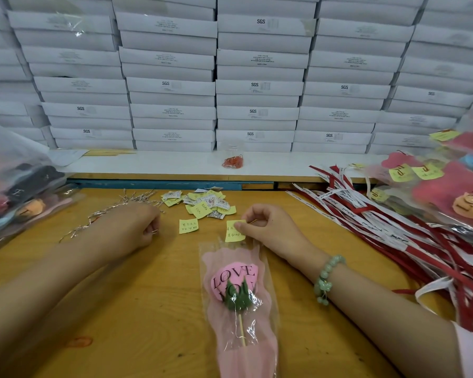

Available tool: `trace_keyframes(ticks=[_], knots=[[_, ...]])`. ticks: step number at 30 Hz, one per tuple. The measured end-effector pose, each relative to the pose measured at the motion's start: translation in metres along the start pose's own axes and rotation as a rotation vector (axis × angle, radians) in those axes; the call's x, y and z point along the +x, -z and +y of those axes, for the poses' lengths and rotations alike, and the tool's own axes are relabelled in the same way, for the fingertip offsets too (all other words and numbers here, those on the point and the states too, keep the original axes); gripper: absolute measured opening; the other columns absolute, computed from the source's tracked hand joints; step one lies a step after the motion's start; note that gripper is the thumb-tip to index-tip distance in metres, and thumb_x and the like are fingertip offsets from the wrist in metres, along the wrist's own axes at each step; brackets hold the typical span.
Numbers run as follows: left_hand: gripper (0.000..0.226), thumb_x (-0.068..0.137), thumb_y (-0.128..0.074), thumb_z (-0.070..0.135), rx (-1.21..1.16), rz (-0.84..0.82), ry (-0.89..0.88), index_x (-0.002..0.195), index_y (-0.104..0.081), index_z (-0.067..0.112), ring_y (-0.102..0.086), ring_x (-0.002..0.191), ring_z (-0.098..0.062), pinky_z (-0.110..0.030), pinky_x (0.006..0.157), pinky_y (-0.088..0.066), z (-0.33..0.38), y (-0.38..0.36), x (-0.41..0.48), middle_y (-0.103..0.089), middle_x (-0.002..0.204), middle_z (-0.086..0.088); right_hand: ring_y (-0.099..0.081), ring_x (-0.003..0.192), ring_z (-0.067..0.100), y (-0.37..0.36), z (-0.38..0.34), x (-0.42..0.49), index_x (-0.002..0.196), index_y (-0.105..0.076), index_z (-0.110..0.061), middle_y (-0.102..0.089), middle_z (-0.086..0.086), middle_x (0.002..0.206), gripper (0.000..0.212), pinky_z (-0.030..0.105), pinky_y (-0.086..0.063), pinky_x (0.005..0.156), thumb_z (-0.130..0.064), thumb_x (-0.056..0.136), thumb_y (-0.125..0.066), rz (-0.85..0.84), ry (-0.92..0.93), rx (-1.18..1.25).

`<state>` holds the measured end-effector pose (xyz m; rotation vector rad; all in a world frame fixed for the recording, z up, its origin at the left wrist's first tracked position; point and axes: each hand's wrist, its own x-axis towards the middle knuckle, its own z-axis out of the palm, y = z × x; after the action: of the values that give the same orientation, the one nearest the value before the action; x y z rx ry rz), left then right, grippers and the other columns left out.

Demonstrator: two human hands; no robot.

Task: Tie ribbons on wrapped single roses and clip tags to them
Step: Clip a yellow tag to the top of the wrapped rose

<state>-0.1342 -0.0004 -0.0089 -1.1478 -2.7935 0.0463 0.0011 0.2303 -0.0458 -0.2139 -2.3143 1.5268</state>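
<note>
Pinching a yellow tag (pixel 235 231) onto the top of the wrapped rose (pixel 236 290) with the right hand (pixel 268 227). Curling the left hand (pixel 137 227), left of the rose, maybe round a small clip; hard to tell. No ribbon tied yet, with ribbons (pixel 380 222) piled right of the rose.

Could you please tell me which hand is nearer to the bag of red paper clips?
Right. The right hand, pinching a yellow tag, sits in front of the bag of red paper clips; the left hand lies farther off, to its front-left.
</note>
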Motion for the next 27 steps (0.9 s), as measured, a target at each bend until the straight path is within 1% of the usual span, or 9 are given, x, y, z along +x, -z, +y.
trace_keyframes(ticks=[3,5,9,11,15,17,19,22,27], knots=[[0.011,0.093,-0.053,0.02,0.064,0.028,-0.002,0.092,-0.057,0.03,-0.045,0.067,0.002,-0.011,0.052,-0.032,-0.001,-0.004,0.001,-0.053,0.081,0.017,-0.066,0.069,0.008,0.0,0.002,0.001,0.073,-0.063,-0.018,-0.069,-0.004,0.076,0.017,0.019,-0.051,0.064,-0.014,0.083,-0.076,-0.001,0.021,0.029],[0.011,0.094,-0.055,0.02,0.014,0.097,-0.019,0.091,-0.057,0.031,-0.044,0.066,0.003,-0.011,0.05,-0.032,-0.002,-0.006,0.001,-0.05,0.078,0.018,-0.066,0.071,0.009,0.001,0.003,0.002,0.076,-0.064,-0.018,-0.069,-0.003,0.078,0.016,0.02,-0.052,0.067,-0.014,0.082,-0.077,-0.002,0.032,0.039],[0.013,0.091,-0.063,0.007,-0.34,0.333,-0.065,0.096,-0.068,0.018,-0.053,0.076,-0.004,-0.011,0.062,-0.038,0.007,-0.012,0.004,-0.062,0.088,0.007,-0.062,0.068,0.009,0.001,0.003,0.003,0.081,-0.063,-0.02,-0.065,0.0,0.079,0.017,0.02,-0.051,0.067,-0.011,0.081,-0.078,-0.016,0.04,0.07],[0.013,0.09,-0.064,0.006,-0.6,0.368,-0.093,0.089,-0.068,0.018,-0.057,0.078,-0.004,-0.015,0.062,-0.043,0.024,-0.011,0.004,-0.065,0.088,0.006,-0.06,0.065,0.008,0.0,0.002,0.003,0.083,-0.063,-0.02,-0.063,0.0,0.078,0.018,0.017,-0.049,0.064,-0.009,0.081,-0.077,-0.039,0.056,0.1],[0.016,0.089,-0.065,0.01,-1.08,0.311,-0.08,0.082,-0.069,0.023,-0.063,0.079,-0.001,-0.017,0.065,-0.052,0.056,-0.013,-0.003,-0.07,0.084,0.008,-0.063,0.073,0.016,0.0,0.0,0.001,0.088,-0.064,-0.017,-0.064,0.004,0.086,0.019,0.02,-0.053,0.068,-0.006,0.08,-0.077,-0.082,0.069,0.143],[0.012,0.089,-0.066,0.012,-1.223,0.244,-0.068,0.083,-0.071,0.021,-0.065,0.091,0.001,-0.018,0.077,-0.051,0.065,-0.019,-0.005,-0.072,0.096,0.015,-0.064,0.075,0.017,-0.001,-0.001,0.0,0.091,-0.064,-0.014,-0.065,0.008,0.091,0.02,0.023,-0.054,0.071,-0.004,0.08,-0.077,-0.103,0.072,0.156],[0.006,0.088,-0.066,0.012,-1.349,0.138,-0.086,0.086,-0.071,0.015,-0.064,0.105,-0.003,-0.023,0.086,-0.052,0.068,-0.024,-0.006,-0.07,0.111,0.014,-0.063,0.077,0.017,-0.001,-0.002,0.0,0.096,-0.064,-0.011,-0.065,0.008,0.095,0.022,0.024,-0.054,0.073,-0.003,0.079,-0.077,-0.118,0.074,0.169],[0.011,0.085,-0.065,0.013,-1.443,0.037,-0.131,0.093,-0.068,0.006,-0.066,0.106,-0.007,-0.022,0.086,-0.053,0.069,-0.028,-0.007,-0.071,0.115,0.004,-0.063,0.074,0.01,-0.002,-0.003,-0.001,0.099,-0.064,-0.009,-0.065,0.004,0.094,0.024,0.021,-0.054,0.074,-0.003,0.079,-0.077,-0.135,0.081,0.192],[0.013,0.084,-0.065,0.015,-1.459,-0.015,-0.155,0.093,-0.068,0.006,-0.067,0.087,-0.009,-0.016,0.074,-0.051,0.07,-0.027,-0.006,-0.073,0.093,-0.003,-0.061,0.069,0.005,-0.006,-0.004,-0.002,0.091,-0.063,-0.015,-0.062,-0.004,0.088,0.02,0.018,-0.052,0.069,-0.005,0.08,-0.077,-0.141,0.102,0.188]])
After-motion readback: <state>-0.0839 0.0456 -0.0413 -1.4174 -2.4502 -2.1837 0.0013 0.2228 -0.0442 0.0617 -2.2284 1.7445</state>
